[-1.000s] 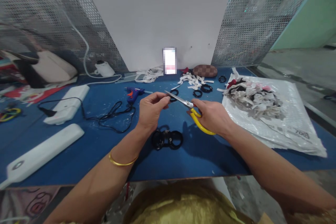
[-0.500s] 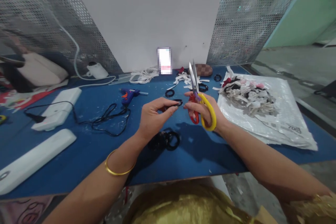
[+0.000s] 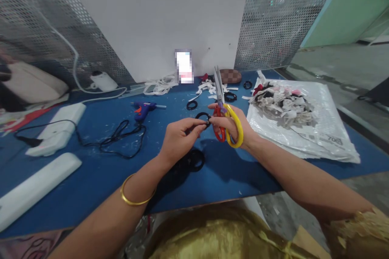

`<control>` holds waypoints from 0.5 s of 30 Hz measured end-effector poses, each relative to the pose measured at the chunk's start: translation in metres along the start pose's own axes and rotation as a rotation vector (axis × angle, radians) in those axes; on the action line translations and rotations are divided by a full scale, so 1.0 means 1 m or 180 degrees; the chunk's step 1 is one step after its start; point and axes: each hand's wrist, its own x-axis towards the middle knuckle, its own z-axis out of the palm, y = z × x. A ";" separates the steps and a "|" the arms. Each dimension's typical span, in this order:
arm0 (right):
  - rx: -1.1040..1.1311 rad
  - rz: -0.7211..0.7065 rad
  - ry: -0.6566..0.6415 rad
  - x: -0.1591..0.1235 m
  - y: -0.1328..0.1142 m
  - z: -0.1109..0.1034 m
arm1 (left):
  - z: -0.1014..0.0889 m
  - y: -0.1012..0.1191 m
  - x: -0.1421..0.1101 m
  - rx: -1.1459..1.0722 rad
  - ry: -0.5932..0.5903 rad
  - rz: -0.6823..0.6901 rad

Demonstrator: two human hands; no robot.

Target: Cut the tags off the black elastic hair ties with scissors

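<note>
My left hand (image 3: 179,139) pinches a small black ring band (image 3: 203,116) above the blue table (image 3: 100,178). My right hand (image 3: 232,127) holds red and yellow handled scissors (image 3: 223,117), blades closed and pointing up, while its fingertips also touch the same band. Beneath my hands lies a small heap of black ring bands (image 3: 191,161). More black rings (image 3: 192,105) lie farther back.
A clear plastic sheet (image 3: 316,129) at the right carries a pile of fabric scraps (image 3: 281,103). A blue glue gun (image 3: 142,109), a black cable (image 3: 120,137), white boxes (image 3: 56,127), white strips (image 3: 159,85) and a brown checked pouch (image 3: 229,75) lie around. Perforated metal panels stand behind.
The scissors swung from pointing left at my left hand to standing upright. Both hands came together on the black band, and the view shifted slightly right.
</note>
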 end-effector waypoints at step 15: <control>-0.0305 -0.0030 0.0088 -0.003 -0.002 0.005 | 0.002 0.010 0.002 -0.1320 -0.0283 -0.1121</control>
